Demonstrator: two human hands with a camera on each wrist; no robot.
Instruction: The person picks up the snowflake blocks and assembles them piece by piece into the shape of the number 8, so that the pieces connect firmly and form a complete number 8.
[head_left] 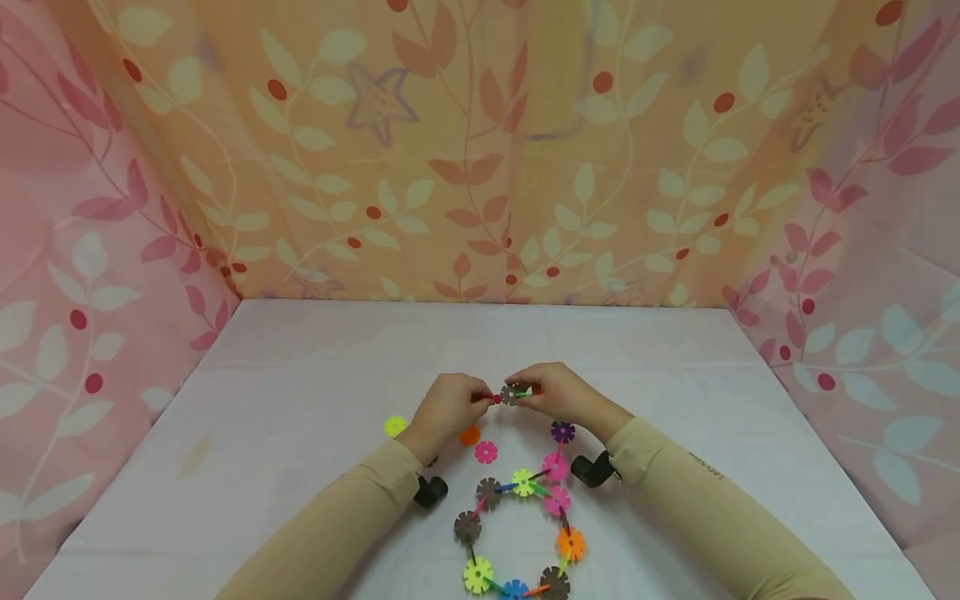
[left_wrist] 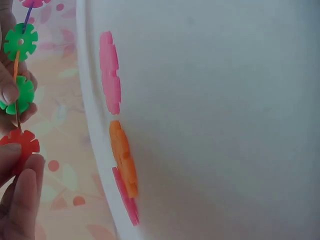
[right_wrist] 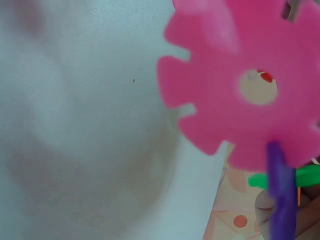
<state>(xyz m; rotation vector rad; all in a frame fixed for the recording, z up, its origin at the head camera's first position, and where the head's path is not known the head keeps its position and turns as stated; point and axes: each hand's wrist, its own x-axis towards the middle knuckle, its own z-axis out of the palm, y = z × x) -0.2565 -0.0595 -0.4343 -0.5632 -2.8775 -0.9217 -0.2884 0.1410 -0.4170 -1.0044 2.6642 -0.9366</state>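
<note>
Up above the white table (head_left: 315, 358), out beyond the ring of discs (head_left: 488, 493), the red disc (head_left: 496, 399) was the piece in play, held right beside the grey-brown disc (head_left: 509, 395). It looked light as a chip, thin stiff plastic by all appearances, a little slick on its flat faces but hardly fragile; a careless twist at a slot seemed the likelier worry. The place to take it, surely, was by the flat faces near the rim, leaving the notches free. And that was how the left hand (head_left: 450, 408) had it — thumb on one side, fingers on the other, a narrow pinch. Opposite, the right hand (head_left: 562, 392) gripped closely too, its thumb against the green disc (left_wrist: 24, 92) in the chain. Whether that chain ran down to join the ring was hard to tell, with the right-wrist view largely filled by a pink face. Nearer the person, the loose orange disc (head_left: 469, 435) and pink disc (head_left: 486, 452) lay untouched.
</note>
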